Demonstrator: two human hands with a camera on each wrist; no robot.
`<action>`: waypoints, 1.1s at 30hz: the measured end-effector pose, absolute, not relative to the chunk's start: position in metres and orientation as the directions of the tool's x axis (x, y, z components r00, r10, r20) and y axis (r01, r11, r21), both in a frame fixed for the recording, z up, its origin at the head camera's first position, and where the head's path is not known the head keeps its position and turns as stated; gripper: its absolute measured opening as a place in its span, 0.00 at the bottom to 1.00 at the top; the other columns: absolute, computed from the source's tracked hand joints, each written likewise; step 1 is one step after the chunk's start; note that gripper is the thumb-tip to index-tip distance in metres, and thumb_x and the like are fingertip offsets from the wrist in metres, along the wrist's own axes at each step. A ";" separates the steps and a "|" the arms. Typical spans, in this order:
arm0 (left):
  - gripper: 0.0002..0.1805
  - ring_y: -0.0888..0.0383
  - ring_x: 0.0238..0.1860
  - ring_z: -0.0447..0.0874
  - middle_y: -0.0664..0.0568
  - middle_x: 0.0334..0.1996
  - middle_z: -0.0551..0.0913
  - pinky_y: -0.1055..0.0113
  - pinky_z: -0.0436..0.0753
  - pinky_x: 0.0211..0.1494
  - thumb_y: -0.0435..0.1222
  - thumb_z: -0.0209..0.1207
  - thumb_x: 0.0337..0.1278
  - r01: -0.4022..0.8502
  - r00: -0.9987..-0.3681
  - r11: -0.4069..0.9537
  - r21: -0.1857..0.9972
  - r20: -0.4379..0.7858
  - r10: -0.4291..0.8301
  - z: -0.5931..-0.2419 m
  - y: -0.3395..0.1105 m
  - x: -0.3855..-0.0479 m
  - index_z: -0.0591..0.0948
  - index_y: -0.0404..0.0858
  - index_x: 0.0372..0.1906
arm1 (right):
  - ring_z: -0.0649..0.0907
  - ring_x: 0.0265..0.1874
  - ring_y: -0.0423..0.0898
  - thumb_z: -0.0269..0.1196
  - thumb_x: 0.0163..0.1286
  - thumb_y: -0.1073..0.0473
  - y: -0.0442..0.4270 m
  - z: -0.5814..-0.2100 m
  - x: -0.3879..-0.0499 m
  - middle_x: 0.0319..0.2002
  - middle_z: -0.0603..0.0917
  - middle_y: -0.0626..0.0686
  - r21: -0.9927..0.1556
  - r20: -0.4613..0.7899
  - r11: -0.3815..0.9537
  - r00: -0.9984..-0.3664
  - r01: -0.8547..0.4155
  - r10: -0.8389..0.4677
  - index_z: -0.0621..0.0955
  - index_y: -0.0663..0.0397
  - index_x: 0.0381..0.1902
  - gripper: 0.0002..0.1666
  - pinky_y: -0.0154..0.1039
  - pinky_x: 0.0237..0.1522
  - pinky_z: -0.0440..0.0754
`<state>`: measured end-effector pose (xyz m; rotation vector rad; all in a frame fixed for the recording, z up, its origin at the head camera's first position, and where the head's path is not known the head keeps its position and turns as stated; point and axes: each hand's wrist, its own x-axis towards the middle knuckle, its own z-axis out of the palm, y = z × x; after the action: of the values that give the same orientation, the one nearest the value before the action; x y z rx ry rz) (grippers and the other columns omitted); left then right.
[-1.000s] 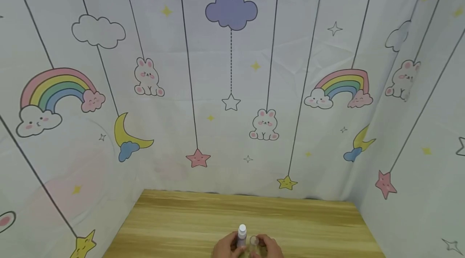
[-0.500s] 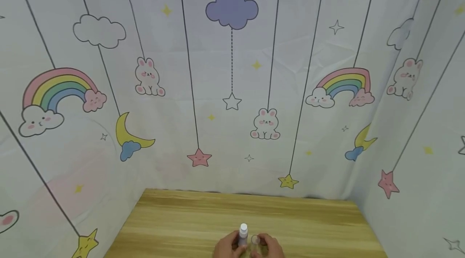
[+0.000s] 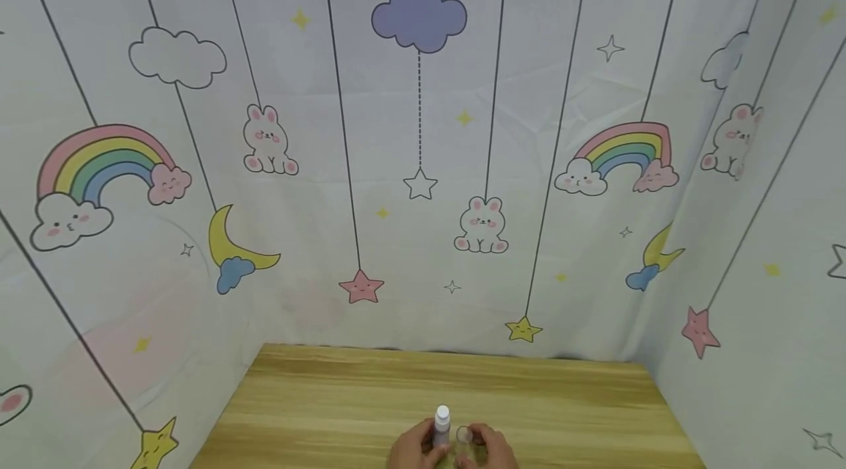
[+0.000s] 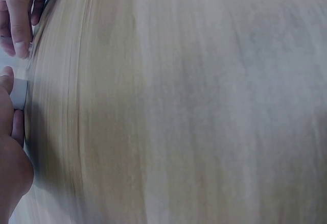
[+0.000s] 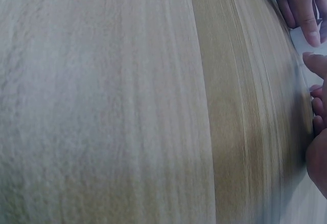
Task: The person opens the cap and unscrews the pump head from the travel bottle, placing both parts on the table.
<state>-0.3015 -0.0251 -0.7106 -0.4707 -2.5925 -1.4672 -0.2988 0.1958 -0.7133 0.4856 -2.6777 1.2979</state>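
At the bottom middle of the head view, my left hand (image 3: 411,447) grips a small bottle (image 3: 441,426) with a white top, held upright. Just to its right, my right hand (image 3: 497,448) pinches a clear piece (image 3: 464,435) with a round rim; it looks like a transparent cap. A narrow gap separates bottle and clear piece. The left wrist view catches the bottle's pale lower part (image 4: 19,94) between the left fingers (image 4: 7,81), at the picture's edge. In the right wrist view, the right hand (image 5: 318,137) shows only partly, and the clear piece cannot be made out.
The wood-grain tabletop (image 3: 436,381) spreads beyond the hands and ends at a white cloth backdrop (image 3: 423,322). Cloth also closes off the left and right sides, printed with rainbows (image 3: 119,153), rabbits (image 3: 481,227) and stars.
Both hands keep the bottle and clear piece side by side. Only a slight shift of the view and the hands shows.
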 end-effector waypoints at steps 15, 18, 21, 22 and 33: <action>0.24 0.60 0.46 0.91 0.46 0.48 0.92 0.65 0.89 0.46 0.44 0.76 0.60 0.337 -0.941 0.476 0.813 0.267 0.210 -0.711 -0.026 -0.301 0.85 0.38 0.57 | 0.82 0.42 0.39 0.80 0.58 0.51 0.194 -0.713 -0.298 0.43 0.88 0.45 -0.735 0.247 0.593 -0.944 -0.330 -0.219 0.84 0.58 0.54 0.30 0.42 0.47 0.82; 0.23 0.60 0.46 0.91 0.46 0.48 0.92 0.65 0.89 0.46 0.43 0.76 0.60 0.346 -0.938 0.471 0.811 0.280 0.207 -0.713 -0.026 -0.302 0.85 0.37 0.57 | 0.82 0.42 0.39 0.80 0.58 0.51 0.194 -0.712 -0.298 0.43 0.88 0.46 -0.734 0.258 0.590 -0.942 -0.336 -0.215 0.84 0.59 0.54 0.30 0.42 0.47 0.82; 0.23 0.60 0.46 0.91 0.46 0.48 0.92 0.65 0.89 0.46 0.43 0.76 0.60 0.348 -0.937 0.472 0.810 0.287 0.199 -0.713 -0.026 -0.302 0.86 0.38 0.56 | 0.82 0.42 0.38 0.81 0.56 0.52 0.193 -0.712 -0.297 0.42 0.88 0.46 -0.729 0.289 0.586 -0.936 -0.352 -0.203 0.84 0.60 0.54 0.31 0.42 0.46 0.83; 0.23 0.60 0.46 0.91 0.46 0.48 0.92 0.65 0.89 0.46 0.43 0.76 0.59 0.348 -0.937 0.471 0.810 0.288 0.197 -0.713 -0.026 -0.302 0.86 0.39 0.56 | 0.82 0.42 0.38 0.81 0.56 0.52 0.192 -0.712 -0.297 0.42 0.88 0.46 -0.724 0.298 0.590 -0.934 -0.357 -0.199 0.84 0.60 0.54 0.31 0.41 0.46 0.83; 0.23 0.61 0.46 0.90 0.49 0.48 0.92 0.66 0.89 0.45 0.45 0.75 0.61 0.311 -0.948 0.475 0.823 0.235 0.213 -0.709 -0.027 -0.303 0.86 0.39 0.57 | 0.82 0.43 0.39 0.79 0.60 0.49 0.192 -0.710 -0.295 0.43 0.88 0.47 -0.710 0.279 0.613 -0.937 -0.348 -0.208 0.83 0.61 0.55 0.32 0.42 0.47 0.83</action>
<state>-0.3025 -0.0265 -0.7094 -0.4647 -2.6105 -1.4896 -0.2951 0.1921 -0.7104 0.4637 -2.6667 1.2282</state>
